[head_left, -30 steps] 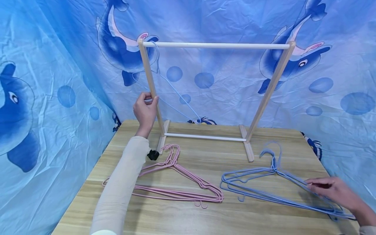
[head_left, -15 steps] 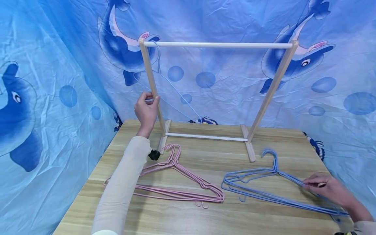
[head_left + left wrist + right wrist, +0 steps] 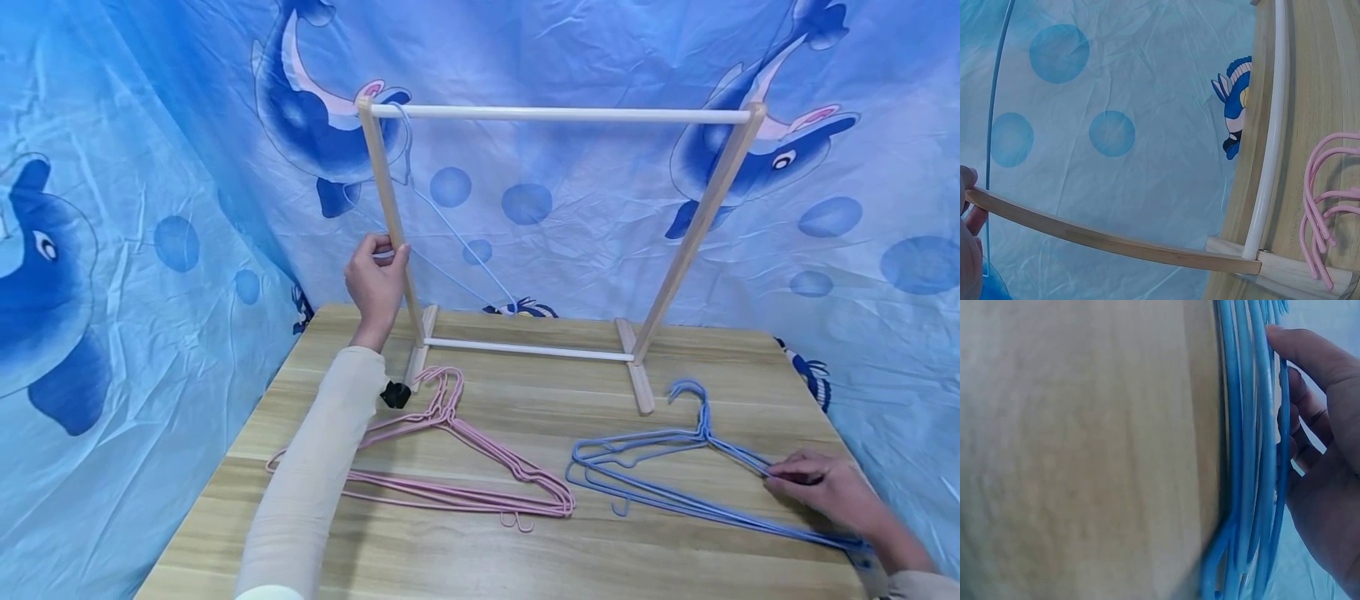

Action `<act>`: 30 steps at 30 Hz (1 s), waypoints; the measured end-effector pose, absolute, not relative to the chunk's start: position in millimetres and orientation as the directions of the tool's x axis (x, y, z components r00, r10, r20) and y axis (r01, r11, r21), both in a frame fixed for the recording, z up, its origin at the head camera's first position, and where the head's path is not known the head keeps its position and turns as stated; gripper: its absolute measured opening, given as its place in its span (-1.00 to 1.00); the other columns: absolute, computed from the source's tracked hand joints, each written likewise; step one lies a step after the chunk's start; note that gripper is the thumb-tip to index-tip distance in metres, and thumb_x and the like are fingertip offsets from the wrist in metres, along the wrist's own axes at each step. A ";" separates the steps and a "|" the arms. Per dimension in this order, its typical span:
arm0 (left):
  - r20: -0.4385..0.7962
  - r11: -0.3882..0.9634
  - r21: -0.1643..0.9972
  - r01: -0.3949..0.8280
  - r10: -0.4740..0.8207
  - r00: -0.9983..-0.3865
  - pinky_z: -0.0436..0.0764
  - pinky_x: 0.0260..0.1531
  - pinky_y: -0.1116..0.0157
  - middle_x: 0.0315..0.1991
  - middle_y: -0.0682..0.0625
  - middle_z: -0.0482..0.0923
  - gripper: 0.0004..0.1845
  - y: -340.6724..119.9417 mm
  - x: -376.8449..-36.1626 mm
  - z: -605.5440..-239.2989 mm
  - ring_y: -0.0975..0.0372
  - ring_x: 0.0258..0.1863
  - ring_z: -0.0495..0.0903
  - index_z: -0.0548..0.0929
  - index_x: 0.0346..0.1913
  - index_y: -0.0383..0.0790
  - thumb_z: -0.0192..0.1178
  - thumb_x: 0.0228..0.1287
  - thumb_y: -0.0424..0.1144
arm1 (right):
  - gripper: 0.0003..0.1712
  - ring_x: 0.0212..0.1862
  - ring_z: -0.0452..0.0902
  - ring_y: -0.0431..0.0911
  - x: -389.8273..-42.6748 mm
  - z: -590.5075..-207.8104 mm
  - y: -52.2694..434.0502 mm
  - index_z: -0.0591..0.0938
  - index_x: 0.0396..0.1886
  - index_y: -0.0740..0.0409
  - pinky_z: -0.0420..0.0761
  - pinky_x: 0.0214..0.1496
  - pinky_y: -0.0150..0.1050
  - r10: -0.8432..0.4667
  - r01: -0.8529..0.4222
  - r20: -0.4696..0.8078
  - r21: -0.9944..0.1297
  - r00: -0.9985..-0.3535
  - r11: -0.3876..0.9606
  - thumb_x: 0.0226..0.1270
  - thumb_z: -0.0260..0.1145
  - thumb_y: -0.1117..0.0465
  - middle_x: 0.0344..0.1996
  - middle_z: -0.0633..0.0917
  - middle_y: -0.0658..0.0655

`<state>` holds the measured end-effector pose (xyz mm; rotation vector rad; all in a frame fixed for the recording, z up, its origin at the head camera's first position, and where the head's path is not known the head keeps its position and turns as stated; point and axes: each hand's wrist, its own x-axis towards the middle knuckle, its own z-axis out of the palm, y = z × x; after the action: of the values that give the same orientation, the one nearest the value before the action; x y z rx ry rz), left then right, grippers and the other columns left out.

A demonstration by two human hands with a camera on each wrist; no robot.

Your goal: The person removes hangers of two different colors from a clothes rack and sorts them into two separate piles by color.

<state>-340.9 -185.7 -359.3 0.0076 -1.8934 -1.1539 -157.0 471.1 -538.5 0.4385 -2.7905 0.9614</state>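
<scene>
A small wooden clothes rack (image 3: 555, 114) stands at the back of the table. My left hand (image 3: 375, 279) grips its left upright (image 3: 1085, 236) at mid height. One blue hanger (image 3: 450, 229) hangs from the rail's left end, just behind that upright. A pile of blue wire hangers (image 3: 660, 475) lies on the right of the table; my right hand (image 3: 813, 487) pinches the pile's right arm, with fingers (image 3: 1310, 369) curled on the wires (image 3: 1254, 456). A pile of pink hangers (image 3: 465, 467) lies to the left, partly under my left sleeve.
The wooden table (image 3: 495, 558) is ringed by a blue dolphin-print cloth (image 3: 127, 250) on the left, back and right. A small black object (image 3: 392, 394) sits by the rack's left foot (image 3: 1297, 275). The rack's lower white bar (image 3: 525, 349) runs close to the tabletop.
My right hand has slid a little to the left and forward along the blue hangers, and the pile shifted slightly with it. My left hand stays on the upright.
</scene>
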 end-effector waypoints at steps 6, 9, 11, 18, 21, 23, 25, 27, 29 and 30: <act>0.683 0.564 0.712 0.419 -0.415 -0.601 0.76 -0.11 0.12 -0.17 -0.14 0.78 -0.72 -185.1 -341.9 -358.6 0.05 -0.25 0.79 0.74 -0.13 -0.29 0.43 0.31 -0.12 | -0.78 -0.36 0.54 -0.40 -160.2 -518.0 460.5 0.82 -0.16 0.19 0.56 -0.45 -0.38 -0.172 -0.241 0.175 -0.550 -0.969 0.800 0.24 0.54 0.20 -0.40 0.72 -0.17; 0.684 0.564 0.711 0.419 -0.417 -0.599 0.76 -0.11 0.11 -0.17 -0.15 0.78 -0.71 -185.2 -341.3 -358.5 0.05 -0.25 0.79 0.73 -0.13 -0.29 0.42 0.31 -0.11 | -0.70 -0.34 0.55 -0.44 -165.9 -499.4 449.2 0.79 -0.06 0.25 0.59 -0.44 -0.39 -0.149 -0.238 0.204 -0.538 -0.968 0.809 0.33 0.48 0.14 -0.30 0.77 0.01; 0.685 0.568 0.710 0.416 -0.416 -0.598 0.76 -0.11 0.11 -0.17 -0.15 0.78 -0.71 -185.4 -340.8 -358.3 0.05 -0.25 0.79 0.73 -0.13 -0.30 0.42 0.31 -0.12 | -0.65 -0.33 0.55 -0.49 -170.5 -484.8 438.5 0.77 0.01 0.25 0.60 -0.42 -0.41 -0.127 -0.228 0.219 -0.530 -0.967 0.817 0.37 0.44 0.10 -0.21 0.79 0.13; 0.677 0.567 0.716 0.408 -0.420 -0.604 0.76 -0.12 0.14 -0.17 -0.16 0.77 -0.74 -185.7 -340.1 -358.5 0.05 -0.25 0.79 0.73 -0.13 -0.30 0.44 0.29 -0.16 | -0.57 -0.25 0.52 -0.64 -186.2 -438.7 387.3 0.71 0.16 0.20 0.55 -0.29 -0.65 -0.054 -0.256 0.341 -0.584 -0.939 0.771 0.39 0.43 0.07 -0.17 0.67 -0.41; 0.674 0.565 0.719 0.406 -0.423 -0.605 0.76 -0.12 0.13 -0.17 -0.16 0.78 -0.74 -185.5 -339.7 -357.9 0.04 -0.25 0.79 0.73 -0.13 -0.30 0.44 0.29 -0.18 | -0.57 -0.23 0.53 -0.65 -192.1 -424.4 361.3 0.72 0.16 0.19 0.52 -0.24 -0.72 -0.022 -0.300 0.414 -0.621 -0.910 0.724 0.37 0.45 0.11 -0.19 0.63 -0.51; 0.676 0.563 0.718 0.409 -0.424 -0.603 0.76 -0.12 0.12 -0.17 -0.16 0.78 -0.74 -185.4 -339.6 -357.3 0.03 -0.25 0.79 0.73 -0.13 -0.31 0.44 0.29 -0.18 | -0.58 -0.22 0.55 -0.63 -196.9 -415.7 344.3 0.72 0.15 0.19 0.53 -0.21 -0.72 -0.012 -0.331 0.450 -0.637 -0.893 0.696 0.35 0.46 0.14 -0.19 0.65 -0.48; 0.675 0.559 0.720 0.412 -0.426 -0.602 0.76 -0.12 0.10 -0.17 -0.16 0.78 -0.74 -185.9 -340.6 -357.5 0.02 -0.25 0.79 0.73 -0.13 -0.31 0.44 0.29 -0.17 | -0.60 -0.21 0.57 -0.61 -202.7 -407.9 328.5 0.73 0.14 0.18 0.53 -0.18 -0.72 -0.004 -0.362 0.483 -0.652 -0.876 0.667 0.33 0.48 0.17 -0.19 0.68 -0.44; 0.675 0.553 0.722 0.416 -0.428 -0.602 0.76 -0.12 0.09 -0.17 -0.16 0.78 -0.74 -186.2 -341.2 -357.9 0.01 -0.24 0.79 0.73 -0.13 -0.31 0.43 0.30 -0.16 | -0.59 -0.20 0.58 -0.58 -208.1 -400.6 314.2 0.73 0.14 0.19 0.54 -0.15 -0.72 -0.005 -0.391 0.507 -0.659 -0.862 0.643 0.32 0.48 0.20 -0.18 0.68 -0.40; 0.674 0.550 0.723 0.419 -0.427 -0.603 0.76 -0.12 0.08 -0.17 -0.17 0.78 -0.73 -186.4 -341.3 -358.2 0.01 -0.24 0.79 0.73 -0.13 -0.31 0.43 0.30 -0.16 | -0.60 -0.18 0.59 -0.56 -214.3 -394.0 300.4 0.74 0.14 0.17 0.54 -0.13 -0.71 -0.004 -0.411 0.522 -0.666 -0.853 0.623 0.32 0.48 0.21 -0.17 0.69 -0.36; 0.674 0.551 0.722 0.418 -0.426 -0.603 0.76 -0.12 0.08 -0.17 -0.17 0.78 -0.73 -186.5 -341.3 -358.3 0.00 -0.24 0.80 0.73 -0.13 -0.31 0.44 0.30 -0.16 | -0.60 -0.17 0.59 -0.55 -217.4 -391.0 294.0 0.74 0.14 0.17 0.55 -0.12 -0.71 -0.006 -0.420 0.527 -0.671 -0.850 0.611 0.32 0.48 0.22 -0.16 0.70 -0.32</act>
<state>-341.3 -186.5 -358.3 0.0068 -1.8821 -1.1742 -217.4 294.0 -391.0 0.3366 -2.3578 1.1557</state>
